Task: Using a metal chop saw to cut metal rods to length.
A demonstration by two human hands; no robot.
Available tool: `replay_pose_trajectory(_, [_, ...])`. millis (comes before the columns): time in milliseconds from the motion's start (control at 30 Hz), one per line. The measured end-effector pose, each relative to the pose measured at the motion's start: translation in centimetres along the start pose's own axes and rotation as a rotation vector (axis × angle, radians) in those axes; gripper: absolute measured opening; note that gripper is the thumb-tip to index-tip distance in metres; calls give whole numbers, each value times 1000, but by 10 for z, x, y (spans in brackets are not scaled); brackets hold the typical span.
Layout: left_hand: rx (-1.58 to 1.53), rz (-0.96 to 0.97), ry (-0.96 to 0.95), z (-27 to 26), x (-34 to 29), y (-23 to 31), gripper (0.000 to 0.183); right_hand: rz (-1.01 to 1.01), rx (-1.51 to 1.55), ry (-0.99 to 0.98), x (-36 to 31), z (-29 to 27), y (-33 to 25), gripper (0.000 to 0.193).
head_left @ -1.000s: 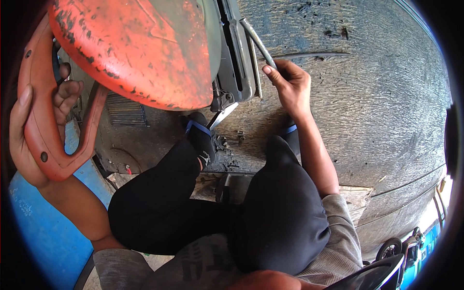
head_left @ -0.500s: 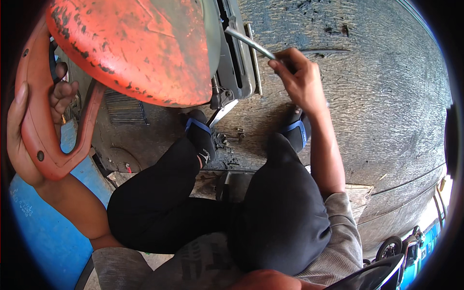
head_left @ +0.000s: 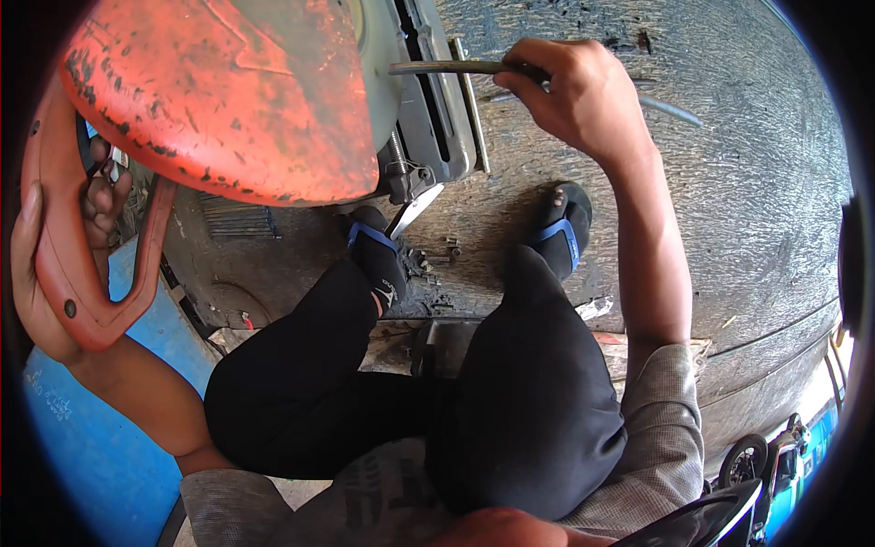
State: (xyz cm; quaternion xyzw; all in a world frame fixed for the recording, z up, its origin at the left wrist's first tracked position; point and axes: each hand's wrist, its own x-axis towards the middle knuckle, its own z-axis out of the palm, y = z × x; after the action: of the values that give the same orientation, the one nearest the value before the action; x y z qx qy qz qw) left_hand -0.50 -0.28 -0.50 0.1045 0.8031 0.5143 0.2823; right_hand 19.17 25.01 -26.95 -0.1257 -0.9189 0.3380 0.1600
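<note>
My left hand [head_left: 38,273] is wrapped round the orange D-shaped handle [head_left: 77,292] of a cut-off saw, its fingers curled inside the loop. The saw's scuffed orange guard [head_left: 228,109] fills the upper left and partly covers a pale disc [head_left: 385,91]. My right hand [head_left: 583,96] grips a thin metal rod [head_left: 447,67], held nearly level. The rod's left end overlaps the disc in view; whether they touch I cannot tell. A piece of rod showing past my wrist seems to be its other end. Beside the disc is the saw's grey metal base [head_left: 447,137] with a spring.
My sandalled feet [head_left: 561,232] stand on a worn wooden board, near the saw base. Small metal bits [head_left: 447,255] lie between them. A bundle of thin rods [head_left: 237,216] lies left of the saw. A blue surface [head_left: 100,428] is at lower left, a motorbike [head_left: 747,465] at lower right.
My right hand has moved up and slightly right, and the rod has swung from slanted to nearly level. The saw's guard and handle have shifted a little to the left in view.
</note>
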Motion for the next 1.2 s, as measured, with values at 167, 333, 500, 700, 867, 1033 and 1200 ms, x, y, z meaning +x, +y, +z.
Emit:
replay_pose_trajectory(167, [12,-39,-194,-3,4,-2,48,-69,-43,-37,4,-2,-2,15])
replay_pose_trajectory(333, [-34,-64,-186,-5,3,9,47,-122,-45,-30,14,-8,-17,14])
replay_pose_trajectory(500, [61,-21,-183,-6,4,1,46,-80,-77,-120,20,-19,-17,16])
replay_pose_trajectory(700, [-14,-27,-151,-7,3,2,46,-65,-116,-151,26,-24,-22,15])
replay_pose_trajectory(867, [24,-13,-167,-7,2,1,46,-79,-118,-144,26,-25,-22,14])
replay_pose_trajectory(1033, [26,23,-203,-8,4,0,46,-86,-104,-154,26,-26,-22,13])
replay_pose_trajectory(1200, [-7,-8,-139,-8,2,-2,45,-84,-110,-181,30,-27,-23,13])
